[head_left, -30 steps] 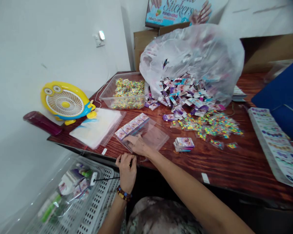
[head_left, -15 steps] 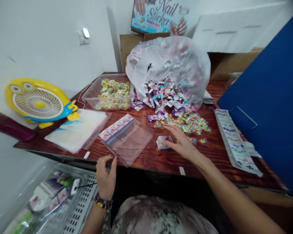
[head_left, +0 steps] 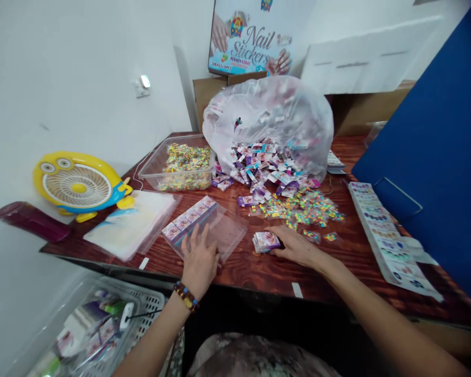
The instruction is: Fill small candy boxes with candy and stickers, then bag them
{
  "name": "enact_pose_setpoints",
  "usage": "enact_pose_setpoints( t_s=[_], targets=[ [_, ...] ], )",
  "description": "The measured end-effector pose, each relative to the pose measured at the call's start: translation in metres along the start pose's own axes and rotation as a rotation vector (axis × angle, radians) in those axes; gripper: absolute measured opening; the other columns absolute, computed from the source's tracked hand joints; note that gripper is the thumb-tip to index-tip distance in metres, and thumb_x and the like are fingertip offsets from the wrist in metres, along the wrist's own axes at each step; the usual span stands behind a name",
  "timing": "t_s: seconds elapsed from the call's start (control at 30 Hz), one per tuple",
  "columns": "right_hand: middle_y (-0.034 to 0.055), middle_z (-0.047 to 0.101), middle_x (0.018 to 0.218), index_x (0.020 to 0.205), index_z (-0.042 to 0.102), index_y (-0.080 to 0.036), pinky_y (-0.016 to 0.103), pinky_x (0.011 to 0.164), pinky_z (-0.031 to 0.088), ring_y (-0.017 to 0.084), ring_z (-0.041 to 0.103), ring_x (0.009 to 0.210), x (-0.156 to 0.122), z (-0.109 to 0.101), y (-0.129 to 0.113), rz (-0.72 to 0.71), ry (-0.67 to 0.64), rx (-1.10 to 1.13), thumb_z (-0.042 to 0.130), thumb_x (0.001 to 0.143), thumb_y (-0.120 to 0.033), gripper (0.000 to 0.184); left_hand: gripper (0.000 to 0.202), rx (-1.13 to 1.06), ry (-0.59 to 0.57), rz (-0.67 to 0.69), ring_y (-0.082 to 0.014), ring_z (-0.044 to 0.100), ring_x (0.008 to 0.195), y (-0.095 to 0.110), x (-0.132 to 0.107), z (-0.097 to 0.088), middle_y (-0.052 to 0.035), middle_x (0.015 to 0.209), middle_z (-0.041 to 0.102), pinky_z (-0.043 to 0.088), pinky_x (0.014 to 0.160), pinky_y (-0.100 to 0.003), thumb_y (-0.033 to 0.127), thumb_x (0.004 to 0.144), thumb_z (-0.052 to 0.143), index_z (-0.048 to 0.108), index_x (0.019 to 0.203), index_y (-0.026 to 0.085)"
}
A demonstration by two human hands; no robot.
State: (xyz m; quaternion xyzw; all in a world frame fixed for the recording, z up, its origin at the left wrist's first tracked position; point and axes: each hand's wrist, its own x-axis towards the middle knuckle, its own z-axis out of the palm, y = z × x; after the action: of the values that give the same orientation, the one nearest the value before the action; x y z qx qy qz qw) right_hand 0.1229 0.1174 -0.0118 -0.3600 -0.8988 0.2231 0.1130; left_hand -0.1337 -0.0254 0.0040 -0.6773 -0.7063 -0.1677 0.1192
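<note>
My left hand [head_left: 200, 256] lies over a clear plastic bag [head_left: 230, 230], its fingers spread and touching the bag near the row of small printed boxes [head_left: 190, 215] along its far left side. My right hand [head_left: 296, 246] has its thumb and fingers around the right end of a small stack of printed boxes [head_left: 265, 242], which rests on the table. Just behind this hand lies a heap of small candy packets [head_left: 304, 207] in bright colours. Farther back, many loose small boxes [head_left: 262, 165] spill from a large white plastic bag [head_left: 267, 110].
A clear tub of candy packets [head_left: 180, 180], a stack of flat plastic bags [head_left: 129, 225], a yellow fan [head_left: 78, 183] and a dark red bottle [head_left: 33, 221] stand at left. Sticker strips [head_left: 392, 238] lie at right beside a blue panel [head_left: 424, 136]. A basket [head_left: 149, 309] sits below left.
My left hand has moved from the table's front edge up onto the clear bag, and its fingers have spread. My right hand has closed on the stack of boxes. The view has shifted slightly.
</note>
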Motion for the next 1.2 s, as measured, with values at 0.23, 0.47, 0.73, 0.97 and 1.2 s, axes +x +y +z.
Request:
enact_pose_setpoints(
  t_s=[0.23, 0.47, 0.73, 0.97, 1.2],
  targets=[
    [0.0086, 0.064, 0.112, 0.114, 0.056, -0.019, 0.033, 0.085, 0.044, 0.023, 0.060, 0.100, 0.008, 0.011, -0.032, 0.040, 0.062, 0.062, 0.062, 0.077, -0.026, 0.039, 0.037, 0.093, -0.080, 0.022, -0.0361, 0.033, 0.135, -0.002, 0.022, 0.004, -0.0148, 0.137, 0.051, 0.017, 0.109, -0.063, 0.016, 0.078, 0.058, 0.062, 0.115, 0.020],
    [0.0087, 0.065, 0.114, 0.109, 0.054, -0.021, 0.032, 0.076, 0.044, 0.027, 0.063, 0.099, 0.066, 0.036, -0.105, 0.179, 0.042, -0.045, 0.060, 0.079, -0.032, 0.033, 0.045, 0.140, -0.024, -0.039, -0.0362, 0.037, 0.131, -0.002, 0.026, -0.007, -0.0121, 0.139, 0.050, 0.019, 0.107, -0.064, 0.018, 0.085, 0.047, 0.053, 0.129, 0.018],
    [0.0135, 0.061, 0.119, 0.119, 0.045, -0.019, 0.036, 0.078, 0.047, 0.027, 0.066, 0.099, 0.115, 0.054, -0.127, 0.468, 0.135, -0.063, 0.059, 0.083, -0.033, 0.041, 0.048, 0.161, -0.051, -0.086, -0.0321, 0.036, 0.131, 0.004, 0.025, -0.006, -0.0084, 0.143, 0.047, 0.021, 0.109, -0.058, 0.023, 0.087, 0.045, 0.048, 0.134, 0.016],
    [0.0135, 0.059, 0.119, 0.115, 0.046, -0.019, 0.036, 0.075, 0.047, 0.027, 0.067, 0.096, 0.114, 0.068, -0.120, 0.508, 0.183, -0.061, 0.054, 0.087, -0.038, 0.035, 0.049, 0.130, -0.043, -0.099, -0.0313, 0.036, 0.130, 0.002, 0.024, 0.001, -0.0081, 0.145, 0.045, 0.022, 0.109, -0.058, 0.024, 0.087, 0.046, 0.046, 0.136, 0.015],
    [0.0123, 0.058, 0.118, 0.119, 0.044, -0.019, 0.036, 0.071, 0.047, 0.027, 0.067, 0.093, 0.112, 0.069, -0.118, 0.516, 0.253, -0.036, 0.051, 0.088, -0.038, 0.036, 0.048, 0.106, -0.049, -0.089, -0.0306, 0.037, 0.129, 0.002, 0.027, 0.000, -0.0083, 0.142, 0.048, 0.020, 0.110, -0.058, 0.026, 0.087, 0.047, 0.048, 0.134, 0.016]
  ],
)
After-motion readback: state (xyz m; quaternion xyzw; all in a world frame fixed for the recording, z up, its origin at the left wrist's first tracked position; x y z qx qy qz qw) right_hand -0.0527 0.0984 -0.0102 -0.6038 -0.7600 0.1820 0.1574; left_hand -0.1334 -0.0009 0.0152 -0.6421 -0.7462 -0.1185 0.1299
